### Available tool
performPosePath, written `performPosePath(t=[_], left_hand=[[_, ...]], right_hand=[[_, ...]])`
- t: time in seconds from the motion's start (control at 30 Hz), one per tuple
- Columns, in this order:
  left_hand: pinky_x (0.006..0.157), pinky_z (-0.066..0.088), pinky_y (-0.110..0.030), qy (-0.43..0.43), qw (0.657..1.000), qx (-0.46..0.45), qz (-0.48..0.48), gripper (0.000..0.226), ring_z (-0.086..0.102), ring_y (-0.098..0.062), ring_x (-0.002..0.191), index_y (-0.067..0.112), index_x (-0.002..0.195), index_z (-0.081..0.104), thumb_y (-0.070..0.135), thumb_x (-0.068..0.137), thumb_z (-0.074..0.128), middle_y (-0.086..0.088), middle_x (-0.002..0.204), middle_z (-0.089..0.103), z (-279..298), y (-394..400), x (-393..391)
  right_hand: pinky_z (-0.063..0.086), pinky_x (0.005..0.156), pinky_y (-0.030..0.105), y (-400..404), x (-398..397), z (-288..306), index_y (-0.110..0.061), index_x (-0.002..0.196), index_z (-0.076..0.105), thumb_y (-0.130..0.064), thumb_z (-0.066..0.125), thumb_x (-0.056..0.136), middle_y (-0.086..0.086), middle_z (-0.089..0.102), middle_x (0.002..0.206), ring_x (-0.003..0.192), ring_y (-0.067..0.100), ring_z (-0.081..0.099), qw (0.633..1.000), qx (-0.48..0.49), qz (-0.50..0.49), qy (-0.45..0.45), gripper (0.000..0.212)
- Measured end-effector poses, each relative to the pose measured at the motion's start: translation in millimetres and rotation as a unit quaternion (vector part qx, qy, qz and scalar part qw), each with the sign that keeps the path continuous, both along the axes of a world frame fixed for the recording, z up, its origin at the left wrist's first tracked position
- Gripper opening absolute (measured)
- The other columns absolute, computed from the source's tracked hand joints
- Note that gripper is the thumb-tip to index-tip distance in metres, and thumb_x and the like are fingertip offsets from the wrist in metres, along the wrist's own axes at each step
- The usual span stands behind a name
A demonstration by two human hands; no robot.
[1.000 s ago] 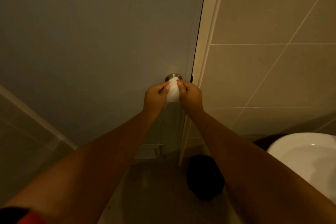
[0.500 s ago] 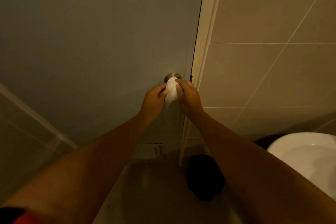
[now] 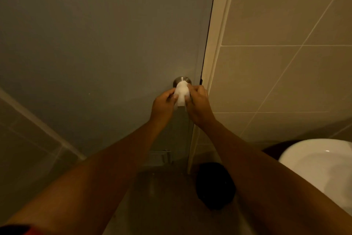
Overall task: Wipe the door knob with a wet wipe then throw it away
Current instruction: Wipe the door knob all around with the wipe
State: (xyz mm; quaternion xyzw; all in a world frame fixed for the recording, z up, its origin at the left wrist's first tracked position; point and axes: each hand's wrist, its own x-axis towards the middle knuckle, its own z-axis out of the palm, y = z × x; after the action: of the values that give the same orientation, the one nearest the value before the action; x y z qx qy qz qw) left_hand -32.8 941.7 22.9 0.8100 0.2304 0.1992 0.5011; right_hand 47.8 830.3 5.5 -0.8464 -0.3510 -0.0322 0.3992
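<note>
I see the grey flat door [image 3: 95,44], a white ceramic basin [image 3: 323,168] lower right, a black object [image 3: 215,187] on the floor. My left hand [image 3: 163,107] and right hand [image 3: 198,105] pinch the white wet wipe [image 3: 182,94] draped over the round metal door knob [image 3: 181,79].

There is one door [image 3: 95,44], grey, with one metal door knob [image 3: 182,80] on it; one white wet wipe [image 3: 182,94] is there; two hands are seen, the left hand [image 3: 163,107] and the right hand [image 3: 198,105], with two bare forearms; one pale door frame [image 3: 219,44] stands beside the door; one white toilet [image 3: 323,166] is at the right; one black object [image 3: 215,185] lies on the floor [image 3: 162,206], and what it is I cannot tell.
</note>
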Motion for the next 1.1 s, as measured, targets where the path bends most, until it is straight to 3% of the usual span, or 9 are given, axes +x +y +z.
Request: performPosePath(t=[0.13,0.17,0.3,0.5,0.67,0.73,0.83,0.93,1.1], left_hand=[[0.09,0.045,-0.021,-0.018,0.998,0.062,-0.016,0.038,0.058,-0.025,0.116,0.011,0.133,0.056,0.02,0.096,0.055,-0.014,0.13,0.06,0.4,-0.1,-0.3],[0.091,0.044,-0.019,-0.022,0.996,0.083,-0.031,0.04,0.057,-0.025,0.118,0.009,0.133,0.056,0.017,0.094,0.056,-0.014,0.132,0.058,1.2,2.5,0.9],[0.095,0.043,-0.023,0.007,0.993,0.107,-0.053,0.045,0.055,-0.027,0.121,0.009,0.137,0.052,0.017,0.093,0.057,-0.015,0.135,0.056,4.6,13.9,6.7],[0.108,0.036,-0.036,0.064,0.99,0.109,-0.062,0.044,0.048,-0.031,0.131,0.007,0.142,0.044,0.023,0.1,0.045,-0.018,0.143,0.049,-1.3,7.6,2.7],[0.095,0.04,-0.024,0.042,0.983,0.172,-0.058,0.041,0.053,-0.027,0.121,0.009,0.138,0.049,0.023,0.099,0.048,-0.014,0.137,0.05,-4.6,11.6,-3.1],[0.093,0.043,-0.024,0.018,0.985,0.162,-0.06,0.039,0.054,-0.021,0.115,0.011,0.136,0.051,0.023,0.098,0.047,-0.009,0.134,0.047,-2.9,13.2,-5.2],[0.097,0.042,-0.023,-0.018,0.981,0.177,-0.078,0.046,0.047,-0.014,0.117,0.01,0.141,0.044,0.028,0.099,0.046,-0.009,0.138,0.041,6.7,10.9,-2.0],[0.094,0.038,-0.019,-0.008,0.975,0.194,-0.107,0.053,0.05,-0.021,0.121,0.007,0.139,0.047,0.035,0.093,0.045,-0.013,0.14,0.045,13.3,9.5,4.4],[0.101,0.042,-0.033,0.025,0.975,0.194,-0.107,0.047,0.053,-0.029,0.123,0.008,0.138,0.049,0.028,0.096,0.054,-0.016,0.14,0.05,13.6,16.2,5.6]], right_hand=[[0.039,0.073,0.006,1.7,-4.2,0.9,-0.005,0.123,0.058,-0.026,0.035,0.104,0.015,0.054,0.115,0.096,0.016,0.051,0.991,0.066,-0.015,0.118,0.036],[0.036,0.067,0.005,1.2,-5.7,-1.9,-0.004,0.119,0.06,-0.023,0.036,0.105,0.016,0.057,0.113,0.092,0.015,0.052,0.99,0.065,-0.026,0.122,0.035],[0.035,0.067,0.014,-4.0,-10.1,-6.0,-0.005,0.117,0.062,-0.022,0.04,0.103,0.014,0.063,0.106,0.089,0.02,0.057,0.996,0.044,-0.039,0.066,0.031],[0.043,0.094,0.029,-4.0,0.0,-2.7,-0.01,0.137,0.05,-0.033,0.05,0.098,0.014,0.059,0.129,0.113,0.025,0.056,1.0,0.0,-0.019,-0.021,0.045],[0.045,0.095,0.029,-1.7,5.9,3.3,-0.006,0.135,0.051,-0.028,0.057,0.093,0.015,0.047,0.132,0.116,0.028,0.051,1.0,0.012,0.004,0.004,0.048],[0.046,0.098,0.038,-4.4,4.4,2.9,-0.008,0.129,0.055,-0.031,0.057,0.092,0.015,0.045,0.131,0.118,0.029,0.045,0.999,0.003,-0.016,-0.038,0.044],[0.045,0.094,0.038,-8.9,2.4,5.2,-0.011,0.13,0.055,-0.033,0.058,0.09,0.012,0.048,0.126,0.116,0.026,0.043,0.995,-0.006,-0.035,-0.093,0.045],[0.046,0.091,0.034,-9.8,2.1,8.6,-0.011,0.132,0.053,-0.027,0.062,0.089,0.01,0.053,0.12,0.111,0.023,0.047,0.997,0.017,-0.014,-0.069,0.046],[0.055,0.092,0.039,-8.9,6.3,16.8,-0.006,0.126,0.059,-0.019,0.064,0.088,0.013,0.059,0.123,0.106,0.027,0.06,0.999,0.024,0.021,-0.018,0.041]])
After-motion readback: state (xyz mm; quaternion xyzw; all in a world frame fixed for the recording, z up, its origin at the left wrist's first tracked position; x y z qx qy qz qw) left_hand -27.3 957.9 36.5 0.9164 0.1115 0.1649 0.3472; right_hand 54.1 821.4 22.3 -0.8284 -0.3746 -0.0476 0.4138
